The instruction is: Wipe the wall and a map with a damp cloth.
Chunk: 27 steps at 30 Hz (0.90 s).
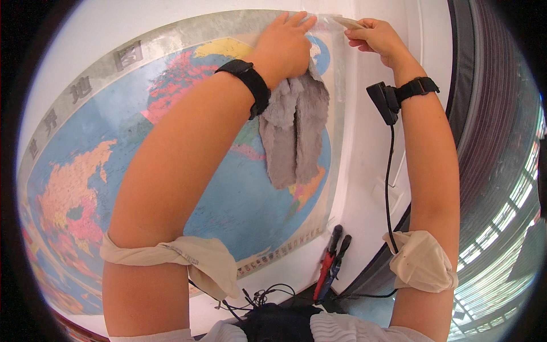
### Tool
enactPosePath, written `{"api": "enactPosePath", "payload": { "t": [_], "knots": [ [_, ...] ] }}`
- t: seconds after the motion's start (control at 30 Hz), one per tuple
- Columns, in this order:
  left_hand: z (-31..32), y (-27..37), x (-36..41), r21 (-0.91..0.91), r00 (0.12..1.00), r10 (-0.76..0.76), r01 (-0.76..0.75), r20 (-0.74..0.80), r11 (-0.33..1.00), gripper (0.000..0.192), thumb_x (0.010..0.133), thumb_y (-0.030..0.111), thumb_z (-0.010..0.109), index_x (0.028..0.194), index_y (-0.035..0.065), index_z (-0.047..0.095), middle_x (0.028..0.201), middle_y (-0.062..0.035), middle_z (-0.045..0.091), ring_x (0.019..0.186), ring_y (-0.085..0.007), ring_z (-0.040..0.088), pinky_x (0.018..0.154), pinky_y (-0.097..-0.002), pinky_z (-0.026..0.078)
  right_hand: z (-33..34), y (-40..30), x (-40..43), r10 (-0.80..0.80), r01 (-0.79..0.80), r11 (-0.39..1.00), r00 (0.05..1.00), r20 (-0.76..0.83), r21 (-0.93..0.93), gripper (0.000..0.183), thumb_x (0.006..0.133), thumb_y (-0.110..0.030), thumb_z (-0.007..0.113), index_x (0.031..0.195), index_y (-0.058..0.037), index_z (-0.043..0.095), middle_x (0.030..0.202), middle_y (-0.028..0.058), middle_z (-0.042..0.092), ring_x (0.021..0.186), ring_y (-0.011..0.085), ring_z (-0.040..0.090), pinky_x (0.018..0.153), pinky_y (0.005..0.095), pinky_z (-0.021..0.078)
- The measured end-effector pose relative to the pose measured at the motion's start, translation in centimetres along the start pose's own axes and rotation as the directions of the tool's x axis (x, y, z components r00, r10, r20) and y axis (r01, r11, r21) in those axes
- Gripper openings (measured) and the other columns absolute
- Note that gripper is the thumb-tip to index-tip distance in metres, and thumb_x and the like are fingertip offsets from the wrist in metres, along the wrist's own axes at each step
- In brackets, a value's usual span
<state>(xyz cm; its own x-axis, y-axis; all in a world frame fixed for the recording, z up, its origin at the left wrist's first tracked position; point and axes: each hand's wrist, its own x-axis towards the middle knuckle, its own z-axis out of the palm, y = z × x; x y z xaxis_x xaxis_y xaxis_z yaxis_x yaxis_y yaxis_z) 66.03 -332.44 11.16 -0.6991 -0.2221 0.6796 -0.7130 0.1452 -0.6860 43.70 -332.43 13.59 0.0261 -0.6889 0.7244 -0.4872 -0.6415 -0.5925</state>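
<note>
A laminated world map hangs flat on a white wall, its heading in large characters. My left hand presses on its upper right corner, fingers spread toward the top edge. From under that palm hangs a grey plush cloth, which covers part of the map. Just right of the corner, my right hand pinches a thin, pale strip between thumb and fingers. The strip reaches toward the map's corner; I cannot tell whether it is tape or peeled film.
A black wrist device trails a cable along my right forearm. Two slim red and blue objects with black handles, apparently folded umbrellas, stand below the map. Tangled black cables lie near my body. A dark ribbed surface curves along the right.
</note>
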Motion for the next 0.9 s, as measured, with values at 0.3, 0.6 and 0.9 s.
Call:
{"api": "enactPosePath", "payload": {
  "t": [0.3,0.6,0.9],
  "knots": [
    [-0.3,-0.4,-0.2,-0.053,1.000,-0.002,0.001,-0.003,0.999,0.024,0.068,0.013,0.062,0.088,0.0055,0.072,0.144,-0.0103,0.037,0.135,-0.0231,0.030,0.111,-0.0415,0.024,-0.5,-0.5,1.6,0.033,-0.037,0.994,0.999,0.040,0.101,0.019,0.075,-0.012,0.070,0.089,-0.0009,0.064,0.080,0.0065,0.066,0.069,0.0125,0.064,0.068,0.0235,0.0517],
    [-1.5,3.8,-1.1,-0.062,0.999,-0.038,0.038,0.003,0.997,0.025,0.072,0.019,0.059,0.087,0.0022,0.072,0.140,-0.0227,0.039,0.134,-0.0332,0.029,0.112,-0.0408,0.017,-0.8,-1.2,3.1,0.115,-0.108,0.992,0.985,0.130,-0.059,0.022,0.076,-0.016,0.067,0.095,-0.0066,0.062,0.083,0.0015,0.064,0.074,0.0090,0.061,0.069,0.0221,0.0461],
    [0.4,6.4,-0.9,-0.411,0.995,0.090,-0.103,-0.050,0.906,0.021,0.063,0.010,0.065,0.081,0.0002,0.070,0.139,-0.0235,0.038,0.133,-0.0330,0.031,0.110,-0.0428,0.026,-0.8,-0.8,3.3,0.125,-0.127,0.992,0.990,0.071,0.017,0.012,0.070,-0.011,0.068,0.079,-0.0038,0.063,0.075,0.0057,0.064,0.064,0.0129,0.063,0.055,0.0228,0.0468]
  ]
}}
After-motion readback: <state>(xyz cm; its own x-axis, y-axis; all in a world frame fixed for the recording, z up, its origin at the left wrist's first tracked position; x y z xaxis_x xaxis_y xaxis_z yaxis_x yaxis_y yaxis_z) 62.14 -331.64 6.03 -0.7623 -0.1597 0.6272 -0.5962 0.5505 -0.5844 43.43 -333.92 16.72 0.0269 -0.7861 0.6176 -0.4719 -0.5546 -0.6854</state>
